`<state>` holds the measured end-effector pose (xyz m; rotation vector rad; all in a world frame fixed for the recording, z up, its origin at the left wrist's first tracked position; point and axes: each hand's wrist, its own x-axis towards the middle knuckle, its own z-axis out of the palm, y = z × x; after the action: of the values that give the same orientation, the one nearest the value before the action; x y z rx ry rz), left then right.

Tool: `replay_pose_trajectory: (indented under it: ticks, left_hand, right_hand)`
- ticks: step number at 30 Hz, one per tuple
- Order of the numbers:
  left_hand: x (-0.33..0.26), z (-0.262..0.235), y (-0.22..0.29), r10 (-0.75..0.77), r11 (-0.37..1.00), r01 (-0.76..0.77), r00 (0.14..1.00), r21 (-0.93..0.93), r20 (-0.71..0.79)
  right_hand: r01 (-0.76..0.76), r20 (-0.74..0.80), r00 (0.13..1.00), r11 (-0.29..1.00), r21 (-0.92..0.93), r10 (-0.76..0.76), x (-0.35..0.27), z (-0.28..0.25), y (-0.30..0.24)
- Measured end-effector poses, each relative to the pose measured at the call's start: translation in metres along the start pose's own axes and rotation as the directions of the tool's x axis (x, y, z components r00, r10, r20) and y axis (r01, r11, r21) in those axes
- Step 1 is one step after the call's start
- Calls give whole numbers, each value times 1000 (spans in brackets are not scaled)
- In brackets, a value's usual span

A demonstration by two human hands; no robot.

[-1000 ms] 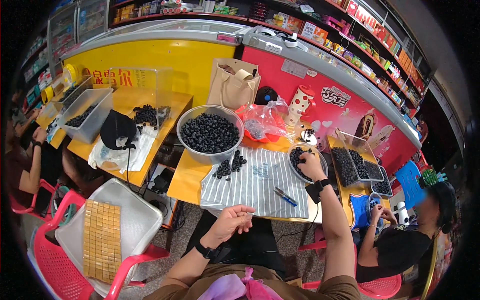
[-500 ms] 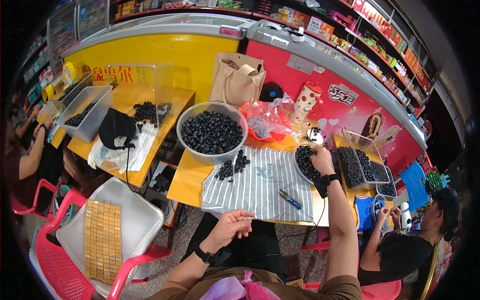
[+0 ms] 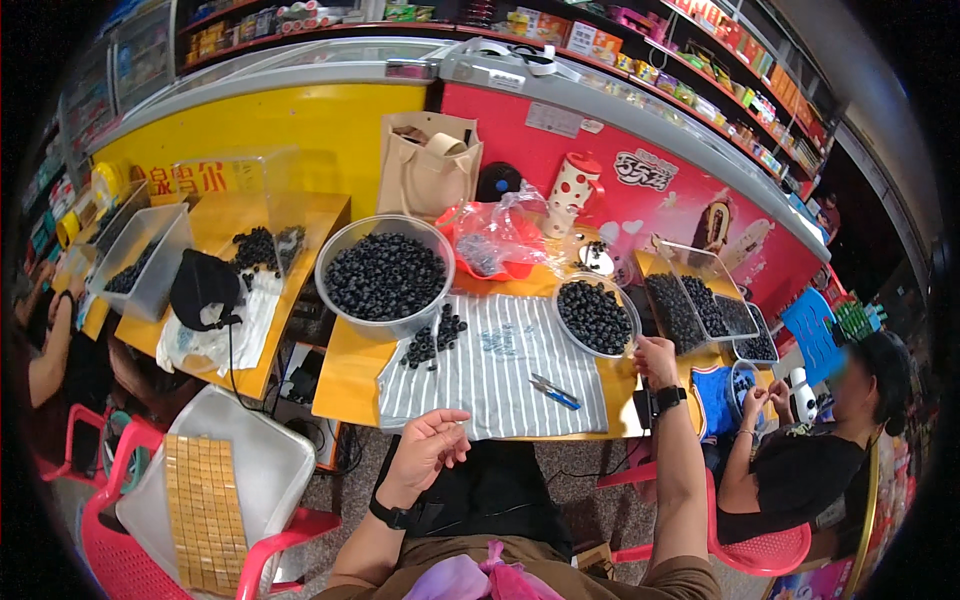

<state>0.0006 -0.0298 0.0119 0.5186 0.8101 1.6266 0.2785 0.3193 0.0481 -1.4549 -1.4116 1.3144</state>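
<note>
My right hand (image 3: 656, 360) is at the near right rim of a clear round tub (image 3: 637, 322) heaped with small black ring-like pieces (image 3: 592, 315). Its fingers are drawn together; whatever they hold is hidden. Over my lap, just off the table edge, my left hand (image 3: 430, 452) is curled with thumb and forefinger close together. Anything between them is too small to name. A grey-and-white striped cloth (image 3: 490, 395) covers the table in front of me. On it lie small blue-handled snips (image 3: 558, 393) and a loose pile of the black pieces (image 3: 432, 338).
A larger clear tub (image 3: 338, 300) of black pieces stands left of the cloth. Behind are a red basin with plastic film (image 3: 495, 245), a beige bag (image 3: 430, 170) and a dotted tumbler (image 3: 573, 193). A co-worker (image 3: 800, 455) sits at right; an armchair (image 3: 215, 490) stands at left.
My right hand has come out of the smaller tub toward me, down to its near right rim. My left hand stays curled over my lap. The view has shifted slightly right.
</note>
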Motion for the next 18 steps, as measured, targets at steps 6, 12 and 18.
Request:
replay_pose_trajectory:
  ticks: [6,12,18]
  left_hand:
    - [10,17,2,-11,999,9,1000,50,26]
    - [9,13,10,3,998,-1,999,67,-33]
    - [13,14,4,-6,998,7,1000,57,-22]
  right_hand:
    - [16,57,998,1000,26,-17,20,-1,10]
    - [-51,103,995,883,466,3,10,7,7]
    - [-368,395,907,729,577,146,14,18,12]
